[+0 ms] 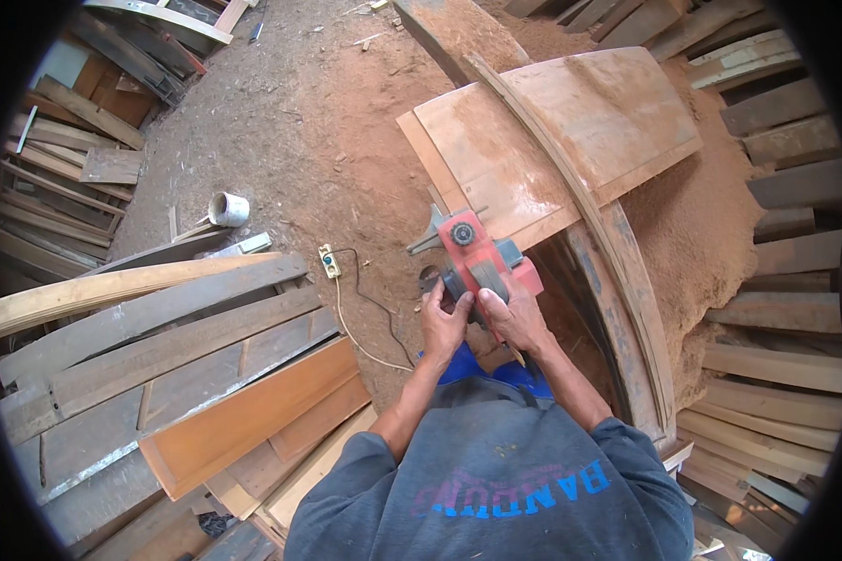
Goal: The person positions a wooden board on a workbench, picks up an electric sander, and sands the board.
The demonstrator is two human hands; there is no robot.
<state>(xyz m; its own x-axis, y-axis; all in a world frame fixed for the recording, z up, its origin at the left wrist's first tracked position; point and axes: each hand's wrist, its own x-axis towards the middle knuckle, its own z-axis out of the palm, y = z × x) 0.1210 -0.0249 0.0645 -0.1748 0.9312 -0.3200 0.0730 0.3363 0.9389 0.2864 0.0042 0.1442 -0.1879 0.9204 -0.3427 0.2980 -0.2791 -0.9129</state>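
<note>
Beside a flat, dusty brown wooden panel (627,103) — red power planer (477,251) with round black knob (462,234), left hand (442,325) and right hand (519,323) both clamped on it, each grip closed; contact with panel unclear. Loose reddish sawdust (697,238) suggests some planing done — area left cannot be told.

The left hand (445,320) is gripping a dark round part (453,281) on the red power tool (468,241), while the right hand (516,320) is holding the tool's near right side. Beyond and right of the tool, a wooden panel (619,107) is lying under a long wooden strip (557,154); a socket block (328,263) is resting to the tool's left, and a white bucket (236,211) is resting farther left on the ground (281,131).
</note>
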